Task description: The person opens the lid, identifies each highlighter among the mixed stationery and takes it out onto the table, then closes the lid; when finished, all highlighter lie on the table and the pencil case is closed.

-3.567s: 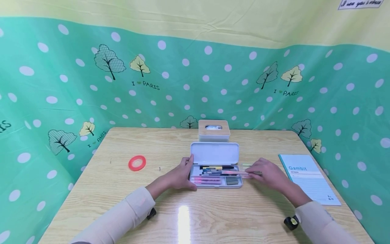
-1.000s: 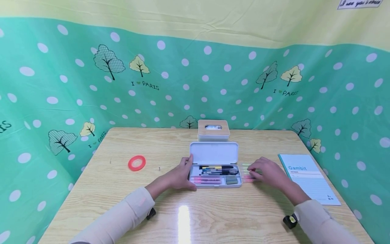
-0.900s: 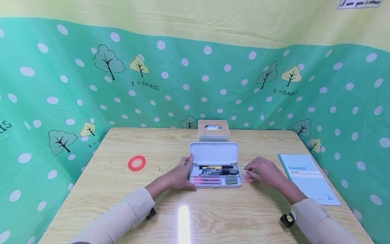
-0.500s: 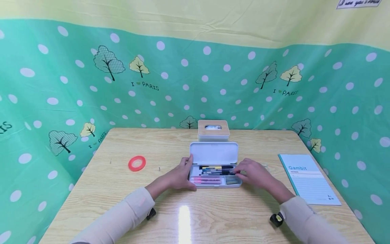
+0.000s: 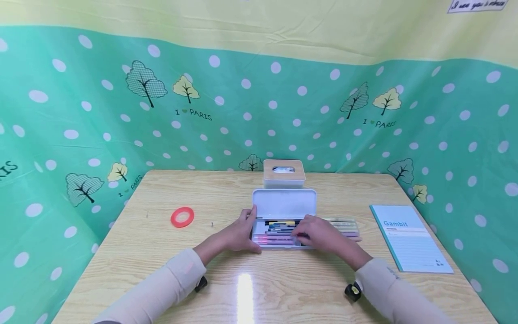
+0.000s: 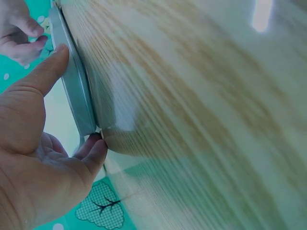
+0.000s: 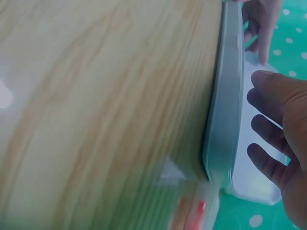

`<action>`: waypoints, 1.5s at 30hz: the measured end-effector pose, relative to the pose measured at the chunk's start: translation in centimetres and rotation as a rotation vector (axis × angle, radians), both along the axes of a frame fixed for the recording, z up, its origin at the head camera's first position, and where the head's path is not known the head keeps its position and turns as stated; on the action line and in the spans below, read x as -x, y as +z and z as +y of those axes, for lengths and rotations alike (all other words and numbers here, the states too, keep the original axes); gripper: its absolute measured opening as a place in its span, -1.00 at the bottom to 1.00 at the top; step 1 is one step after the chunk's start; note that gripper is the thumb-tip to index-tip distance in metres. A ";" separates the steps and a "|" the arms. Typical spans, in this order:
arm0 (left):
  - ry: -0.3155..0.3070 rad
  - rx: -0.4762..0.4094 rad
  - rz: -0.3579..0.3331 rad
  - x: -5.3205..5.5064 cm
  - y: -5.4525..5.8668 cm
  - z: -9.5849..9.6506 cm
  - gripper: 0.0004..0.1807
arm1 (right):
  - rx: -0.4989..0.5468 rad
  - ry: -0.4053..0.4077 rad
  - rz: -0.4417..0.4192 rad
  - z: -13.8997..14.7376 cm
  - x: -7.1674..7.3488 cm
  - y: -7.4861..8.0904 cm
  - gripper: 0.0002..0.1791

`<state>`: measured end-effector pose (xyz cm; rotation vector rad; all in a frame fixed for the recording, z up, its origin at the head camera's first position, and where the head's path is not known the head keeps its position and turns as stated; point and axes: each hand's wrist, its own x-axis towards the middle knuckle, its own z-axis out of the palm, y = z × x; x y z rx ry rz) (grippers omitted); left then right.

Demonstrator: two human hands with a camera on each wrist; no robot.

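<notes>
A white pencil case (image 5: 285, 204) stands with its lid up in the head view. My left hand (image 5: 241, 234) grips its left end, with the thumb (image 6: 53, 72) along the front side and the fingers behind the corner. Dark pens (image 5: 279, 226) lie in the back compartment and pink pens (image 5: 273, 241) in the front one. My right hand (image 5: 317, 234) is over the right half of the case, its fingertips low at the pens. In the right wrist view its fingers (image 7: 268, 132) are loosely bent, with nothing seen between them. It hides the grey block in the front compartment.
Right of the case lies a clear box of pale and purple pens (image 5: 348, 227). A notebook (image 5: 410, 238) lies farther right. Behind the case stands a tissue box (image 5: 284, 173). A red tape ring (image 5: 182, 217) lies at the left of the wooden table (image 5: 162, 270).
My right hand held a pink pen, let go of it over the clear box, then moved left over the pencil case, uncovering the box. The left hand has stayed on the case.
</notes>
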<state>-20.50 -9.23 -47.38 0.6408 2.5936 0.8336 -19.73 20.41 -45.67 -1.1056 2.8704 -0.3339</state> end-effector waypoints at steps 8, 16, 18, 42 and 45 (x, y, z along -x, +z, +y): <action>-0.005 -0.006 0.005 0.0 -0.1 0.0 0.54 | -0.010 0.102 0.020 -0.9 0.3 -0.4 -0.85; -0.004 -0.004 0.004 0.0 0.1 0.0 0.53 | -0.075 0.135 0.017 -1.5 0.5 -0.1 -0.82; -0.002 -0.006 0.001 0.0 0.1 0.0 0.54 | -0.090 0.140 0.024 -1.6 0.6 -0.1 -0.82; 0.001 0.006 0.000 0.1 -0.1 0.0 0.54 | -0.074 0.185 0.116 -0.9 0.8 0.4 -0.80; 0.000 0.011 0.003 0.0 0.0 0.0 0.53 | -0.043 0.174 0.117 -0.4 0.8 0.6 -0.81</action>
